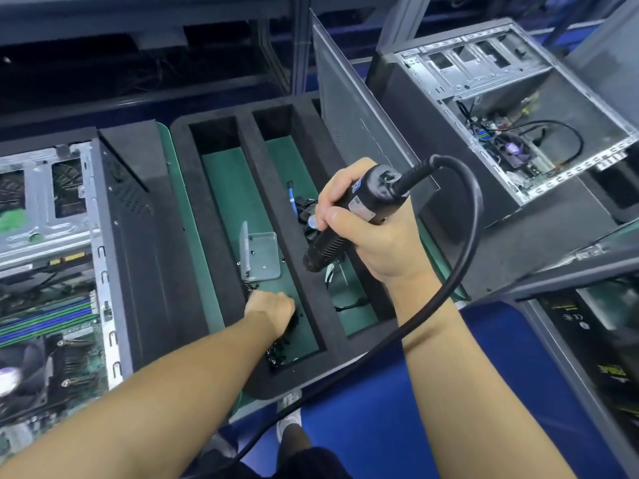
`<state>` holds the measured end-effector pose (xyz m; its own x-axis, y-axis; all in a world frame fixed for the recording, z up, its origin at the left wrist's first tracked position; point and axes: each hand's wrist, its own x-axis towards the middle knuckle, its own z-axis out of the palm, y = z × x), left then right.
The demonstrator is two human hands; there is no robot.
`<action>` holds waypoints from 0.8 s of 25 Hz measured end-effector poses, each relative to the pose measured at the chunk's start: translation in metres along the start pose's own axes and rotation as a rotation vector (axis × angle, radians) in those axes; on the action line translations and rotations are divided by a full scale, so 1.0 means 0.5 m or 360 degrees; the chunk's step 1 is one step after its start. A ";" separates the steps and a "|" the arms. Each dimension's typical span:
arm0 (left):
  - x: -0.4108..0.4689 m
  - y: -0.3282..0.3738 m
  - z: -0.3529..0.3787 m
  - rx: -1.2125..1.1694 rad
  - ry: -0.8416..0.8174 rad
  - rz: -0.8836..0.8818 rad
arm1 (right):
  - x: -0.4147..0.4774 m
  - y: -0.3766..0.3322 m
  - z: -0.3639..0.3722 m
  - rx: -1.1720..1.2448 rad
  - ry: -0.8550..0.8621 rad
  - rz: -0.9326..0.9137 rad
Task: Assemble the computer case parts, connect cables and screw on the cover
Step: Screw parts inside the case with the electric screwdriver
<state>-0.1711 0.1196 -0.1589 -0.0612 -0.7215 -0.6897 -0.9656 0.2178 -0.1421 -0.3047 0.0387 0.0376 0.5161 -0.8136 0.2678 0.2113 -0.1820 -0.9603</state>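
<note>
Black foam tray (271, 202): left hand (271, 311) curled over small black screws (276, 356), hold unclear; right hand (373, 236) grips black electric screwdriver (363, 202); pinch one.

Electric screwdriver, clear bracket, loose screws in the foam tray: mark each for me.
electric screwdriver (327, 243): head view, ribbed lower barrel.
clear bracket (264, 255): head view, flat plate.
loose screws (276, 356): head view, middle of the near pile.

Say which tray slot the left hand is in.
The left slot, with the clear bracket and black screws. The left hand reaches into its near end. The right slot holds a blue cable instead.
</note>
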 end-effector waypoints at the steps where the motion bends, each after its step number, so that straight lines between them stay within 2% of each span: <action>1: 0.000 -0.002 -0.004 -0.0062 -0.0020 -0.0002 | 0.000 0.001 0.000 -0.0020 0.0008 0.0002; 6: -0.013 -0.029 -0.054 -0.0571 -0.0173 -0.0018 | 0.006 -0.005 0.005 -0.0049 0.0001 -0.0008; 9: -0.030 -0.073 -0.119 -0.1076 -0.0114 0.0010 | 0.028 -0.028 0.015 -0.0024 -0.0031 -0.0055; 11: -0.056 -0.122 -0.167 -0.1638 -0.0003 -0.0013 | 0.053 -0.052 0.034 -0.0032 -0.0050 -0.0117; 14: -0.124 -0.208 -0.217 -0.2437 0.0316 -0.0008 | 0.096 -0.092 0.087 0.0003 -0.0101 -0.0218; 17: -0.198 -0.267 -0.231 -0.2782 0.0628 0.0105 | 0.134 -0.129 0.149 0.0074 -0.0152 -0.0279; 20: -0.266 -0.315 -0.221 -0.3281 0.0873 0.0173 | 0.165 -0.169 0.213 0.0110 -0.0158 -0.0374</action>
<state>-0.0389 0.1087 0.0337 0.1974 -0.9112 -0.3616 0.2443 -0.3115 0.9183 -0.1918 0.0458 0.1490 0.5246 -0.6946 0.4923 0.3893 -0.3185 -0.8643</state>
